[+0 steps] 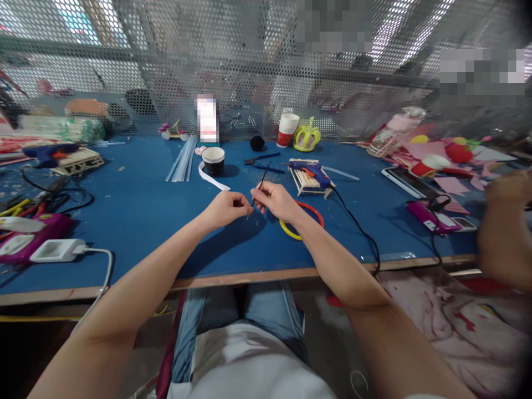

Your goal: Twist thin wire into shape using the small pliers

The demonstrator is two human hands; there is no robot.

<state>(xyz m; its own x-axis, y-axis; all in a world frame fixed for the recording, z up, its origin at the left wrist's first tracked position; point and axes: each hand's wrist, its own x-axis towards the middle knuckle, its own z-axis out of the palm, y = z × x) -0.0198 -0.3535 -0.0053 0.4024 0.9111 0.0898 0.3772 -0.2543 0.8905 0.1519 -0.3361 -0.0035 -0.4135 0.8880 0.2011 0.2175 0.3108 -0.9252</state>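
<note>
A thin, dark, stem-like piece slants up from between my hands above the blue table. My right hand is closed, pinching it between thumb and fingers. Close beside, my left hand pinches at its lower end; the fingertips partly hide that spot. Under my right wrist lies a ring, part red and part yellow. Just beyond the hands are pliers with dark blue handles and a black cup with a white strip trailing from it.
A blue glue gun rests on a small wooden rack, its cord running to the table edge. Clear sticks, a phone, a black pompom and stacked cups stand farther back. At right, a co-worker's arm is near pink scraps.
</note>
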